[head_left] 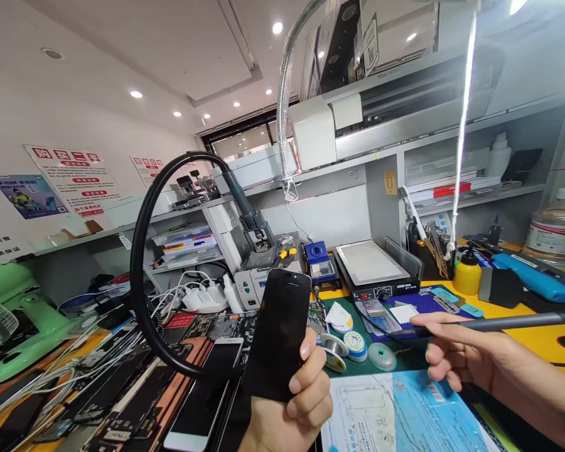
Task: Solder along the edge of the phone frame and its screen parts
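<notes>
My left hand (308, 392) is wrapped round a smartphone (279, 336) with a dark screen. The phone stands tilted upright, its screen towards me, and my fingers curl over its right edge. On the right, my right hand (480, 358) pinches a long black pen-shaped tool (513, 322) between thumb and fingers. The tool lies almost level and its narrow end points left; its exact kind is unclear. Below the right hand is a blue and white printed packet (428, 408) on the bench. A white-framed phone (204, 392) lies just left of my left hand.
A thick black hose (139, 251) loops up on the left. Solder spools (355, 345), a flat heating plate (371, 263) and a yellow bottle (467, 273) stand behind the hands. Several opened phone parts (141, 402) and white cables cover the left, beside a green fan (23, 314).
</notes>
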A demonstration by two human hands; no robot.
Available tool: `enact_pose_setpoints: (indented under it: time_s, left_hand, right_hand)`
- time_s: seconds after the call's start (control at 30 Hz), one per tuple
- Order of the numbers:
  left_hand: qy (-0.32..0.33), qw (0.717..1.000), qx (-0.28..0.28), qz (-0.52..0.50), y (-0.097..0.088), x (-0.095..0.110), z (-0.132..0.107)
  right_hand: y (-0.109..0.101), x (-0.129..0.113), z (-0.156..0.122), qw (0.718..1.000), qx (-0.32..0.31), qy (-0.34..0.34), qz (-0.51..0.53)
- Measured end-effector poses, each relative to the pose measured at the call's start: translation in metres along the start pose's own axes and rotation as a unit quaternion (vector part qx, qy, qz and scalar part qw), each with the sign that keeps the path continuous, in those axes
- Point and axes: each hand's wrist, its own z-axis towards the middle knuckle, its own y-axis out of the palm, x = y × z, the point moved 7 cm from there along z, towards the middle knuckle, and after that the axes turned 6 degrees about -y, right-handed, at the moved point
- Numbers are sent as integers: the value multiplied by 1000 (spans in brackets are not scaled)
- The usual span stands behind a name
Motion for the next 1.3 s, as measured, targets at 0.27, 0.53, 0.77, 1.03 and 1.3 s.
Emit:
enact_pose_setpoints:
  time_s: [0.27, 0.53, 0.77, 1.03, 1.3]
  left_hand:
    - [199, 957, 194, 84, -35, 63, -23]
    - [221, 835, 461, 203, -83, 105, -70]
    - [107, 770, 561, 284, -99, 104, -101]
    - [52, 737, 580, 343, -116, 102, -93]
    - [11, 736, 564, 374, -91, 97, -90]
  right_hand:
    - [-2, -2, 3, 1000, -11, -25, 4]
    - [-2, -4, 3, 999, -19, -30, -13]
    - [7, -5, 0, 998, -38, -38, -18]
    - [10, -7, -6, 998, -41, -37, -11]
    - [11, -6, -4, 998, -47, -31, -9]
